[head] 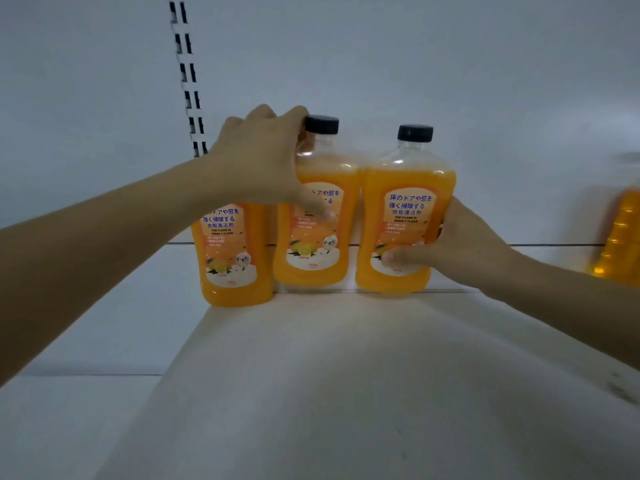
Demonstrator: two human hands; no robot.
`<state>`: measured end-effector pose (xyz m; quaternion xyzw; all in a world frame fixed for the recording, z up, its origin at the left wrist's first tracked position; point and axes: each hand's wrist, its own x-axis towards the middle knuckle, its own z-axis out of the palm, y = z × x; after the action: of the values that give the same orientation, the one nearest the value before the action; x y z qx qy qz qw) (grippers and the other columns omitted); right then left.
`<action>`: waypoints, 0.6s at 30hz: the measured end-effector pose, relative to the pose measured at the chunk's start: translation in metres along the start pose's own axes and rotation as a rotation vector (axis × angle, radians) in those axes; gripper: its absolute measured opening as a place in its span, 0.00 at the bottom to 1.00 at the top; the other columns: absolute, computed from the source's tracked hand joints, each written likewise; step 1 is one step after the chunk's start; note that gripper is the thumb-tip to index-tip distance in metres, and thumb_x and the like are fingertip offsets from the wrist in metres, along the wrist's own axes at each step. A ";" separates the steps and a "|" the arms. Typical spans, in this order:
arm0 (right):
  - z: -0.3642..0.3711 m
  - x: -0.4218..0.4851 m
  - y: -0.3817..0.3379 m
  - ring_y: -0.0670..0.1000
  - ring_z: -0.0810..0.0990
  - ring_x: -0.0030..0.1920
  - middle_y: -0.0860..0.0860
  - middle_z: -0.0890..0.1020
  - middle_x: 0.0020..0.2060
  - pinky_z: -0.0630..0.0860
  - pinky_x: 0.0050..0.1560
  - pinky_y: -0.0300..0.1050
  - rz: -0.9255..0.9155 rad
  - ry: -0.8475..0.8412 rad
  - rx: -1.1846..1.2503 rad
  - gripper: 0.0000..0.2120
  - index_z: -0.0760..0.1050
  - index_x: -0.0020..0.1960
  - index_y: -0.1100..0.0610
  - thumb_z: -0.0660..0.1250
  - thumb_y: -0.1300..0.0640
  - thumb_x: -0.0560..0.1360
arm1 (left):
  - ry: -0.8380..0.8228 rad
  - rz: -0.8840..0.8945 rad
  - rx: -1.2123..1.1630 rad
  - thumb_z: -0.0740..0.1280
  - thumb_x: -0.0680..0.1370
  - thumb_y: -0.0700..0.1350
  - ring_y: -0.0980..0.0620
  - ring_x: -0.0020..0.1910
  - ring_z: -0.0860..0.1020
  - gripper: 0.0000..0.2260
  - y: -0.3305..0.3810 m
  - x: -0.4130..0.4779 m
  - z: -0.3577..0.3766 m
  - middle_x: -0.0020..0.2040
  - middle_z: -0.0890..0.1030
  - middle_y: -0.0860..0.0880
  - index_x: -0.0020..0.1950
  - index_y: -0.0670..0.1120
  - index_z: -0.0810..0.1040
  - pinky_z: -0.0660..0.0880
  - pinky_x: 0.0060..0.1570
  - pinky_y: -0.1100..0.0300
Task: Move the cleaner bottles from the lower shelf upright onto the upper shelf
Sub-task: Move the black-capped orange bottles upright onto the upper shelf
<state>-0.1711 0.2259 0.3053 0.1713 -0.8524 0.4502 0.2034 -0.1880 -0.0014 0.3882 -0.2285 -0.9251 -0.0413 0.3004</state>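
Note:
Three orange cleaner bottles with black caps stand upright in a row on the white shelf (346,358), near its back. My left hand (266,161) covers the top of the left bottle (232,265), with the thumb lying across the label of the middle bottle (311,251). Which of the two it grips I cannot tell. My right hand (450,251) wraps the lower right side of the right bottle (401,223), thumb on its label. The left bottle's cap is hidden behind my left hand.
A slotted shelf upright (188,81) runs up the white back panel at the left. Another orange bottle (620,237), blurred, shows at the right edge. Bare shelf surface stretches in front of the row.

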 end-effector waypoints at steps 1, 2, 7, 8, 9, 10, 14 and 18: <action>0.004 0.002 0.001 0.34 0.80 0.42 0.37 0.81 0.43 0.73 0.36 0.26 0.002 0.006 -0.010 0.26 0.73 0.51 0.41 0.80 0.55 0.59 | -0.014 -0.004 0.027 0.61 0.46 0.74 0.47 0.53 0.67 0.50 -0.003 0.001 0.002 0.43 0.67 0.52 0.60 0.45 0.68 0.59 0.47 0.54; 0.008 0.004 0.002 0.36 0.80 0.44 0.39 0.81 0.46 0.74 0.40 0.29 0.008 0.010 -0.012 0.27 0.73 0.54 0.43 0.80 0.55 0.59 | -0.027 -0.007 0.049 0.60 0.46 0.75 0.47 0.56 0.66 0.50 -0.006 0.001 0.004 0.45 0.67 0.51 0.59 0.45 0.68 0.59 0.48 0.54; 0.021 0.008 0.006 0.48 0.80 0.54 0.47 0.81 0.55 0.77 0.55 0.48 0.073 0.003 -0.010 0.36 0.70 0.64 0.52 0.80 0.52 0.59 | -0.063 -0.031 0.112 0.56 0.44 0.77 0.47 0.56 0.64 0.44 -0.014 -0.002 0.017 0.45 0.68 0.50 0.49 0.47 0.66 0.61 0.51 0.51; 0.023 0.007 0.007 0.48 0.79 0.54 0.47 0.80 0.55 0.77 0.55 0.48 0.083 0.008 -0.021 0.37 0.69 0.64 0.53 0.79 0.51 0.59 | -0.064 -0.034 0.120 0.56 0.45 0.77 0.47 0.56 0.64 0.44 -0.016 -0.004 0.019 0.45 0.68 0.50 0.48 0.47 0.66 0.61 0.54 0.50; 0.026 0.006 0.010 0.48 0.78 0.53 0.47 0.79 0.55 0.77 0.52 0.46 0.095 0.022 -0.032 0.37 0.68 0.63 0.55 0.79 0.50 0.59 | -0.058 -0.035 0.127 0.56 0.45 0.77 0.47 0.56 0.64 0.44 -0.018 -0.006 0.021 0.45 0.69 0.50 0.49 0.46 0.67 0.60 0.57 0.48; 0.029 0.004 0.012 0.48 0.77 0.52 0.45 0.77 0.54 0.77 0.48 0.41 0.103 0.044 -0.043 0.35 0.66 0.60 0.56 0.79 0.50 0.59 | -0.044 -0.033 0.137 0.56 0.46 0.77 0.47 0.58 0.64 0.46 -0.020 -0.007 0.023 0.46 0.70 0.49 0.52 0.45 0.68 0.59 0.60 0.46; 0.035 0.001 0.016 0.40 0.71 0.42 0.39 0.69 0.46 0.66 0.36 0.30 0.116 0.093 -0.083 0.34 0.58 0.56 0.49 0.78 0.50 0.61 | 0.026 -0.009 0.168 0.60 0.49 0.75 0.44 0.64 0.65 0.53 -0.024 -0.009 0.028 0.56 0.76 0.44 0.64 0.42 0.64 0.53 0.66 0.39; 0.039 -0.002 0.017 0.40 0.72 0.43 0.37 0.69 0.47 0.68 0.42 0.32 0.135 0.089 -0.080 0.37 0.59 0.64 0.52 0.76 0.49 0.63 | 0.042 0.036 0.158 0.67 0.54 0.72 0.44 0.67 0.63 0.52 -0.023 -0.010 0.031 0.60 0.75 0.43 0.69 0.45 0.58 0.48 0.67 0.36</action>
<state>-0.1852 0.2022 0.2725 0.0851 -0.8693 0.4358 0.2172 -0.2076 -0.0200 0.3585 -0.2199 -0.9147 0.0325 0.3376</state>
